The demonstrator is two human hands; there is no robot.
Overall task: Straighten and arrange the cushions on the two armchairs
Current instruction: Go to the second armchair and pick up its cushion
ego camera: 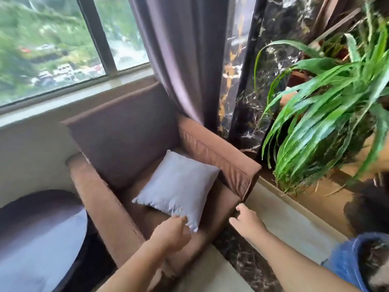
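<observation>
One brown armchair is standing by the window, and a light grey cushion is lying flat on its seat. The left hand is touching the cushion's near corner; whether it is grasping, I cannot tell. The right hand is hovering released, holding nothing.

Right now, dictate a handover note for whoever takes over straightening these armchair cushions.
Left hand: at the near corner of the cushion; blur hides whether its fingers grip it.
Right hand: holds nothing, off the front of the armrest on the plant side.
The cushion lies flat and skewed on the armchair seat, away from the backrest.
Done: nothing visible.
Left: straighten this cushion; the second armchair is out of view.
</observation>
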